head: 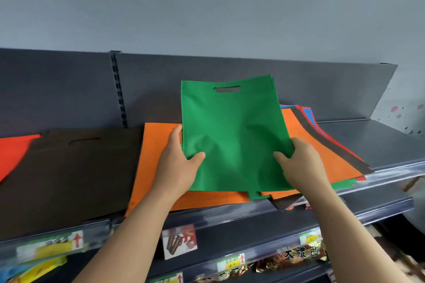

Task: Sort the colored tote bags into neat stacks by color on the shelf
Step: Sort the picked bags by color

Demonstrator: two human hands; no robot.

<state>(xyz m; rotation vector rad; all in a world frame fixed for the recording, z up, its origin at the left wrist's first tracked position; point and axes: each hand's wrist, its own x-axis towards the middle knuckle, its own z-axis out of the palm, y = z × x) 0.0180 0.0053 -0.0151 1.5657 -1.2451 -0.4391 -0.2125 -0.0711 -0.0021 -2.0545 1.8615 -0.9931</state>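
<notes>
Green bag point(232, 135) held up over top shelf point(379, 145), tilted, cutout handle point(227, 89) at far end. More green layers peeking behind its far right edge, so likely several green bags held together; count unclear.

Left hand point(178, 163) clamped on bag's near left edge, thumb on top face, fingers under. Right hand point(301, 163) clamped on near right edge, thumb on top, fingers under. Hands apart, 1 per side.

Below bag, on shelf: orange bag point(158, 158) lying flat, near corner overhanging shelf lip. Right of it, mixed pile point(322, 145) fanned out: orange on top, then dark brown, red, blue edges showing at far right; green and red corners poking out at near right edge. Pile overhangs shelf lip slightly.

Left of orange bag: dark brown bag point(76, 167) flat on shelf, handle slot visible, touching or overlapped by orange bag's left edge. Far left: red bag point(13, 154), partly cut by frame edge, just beside brown.

Grey back panel point(230, 71) behind shelf. Price tags point(49, 248) on shelf lips below. Snack packets point(287, 262) on lower shelf, blurred.
</notes>
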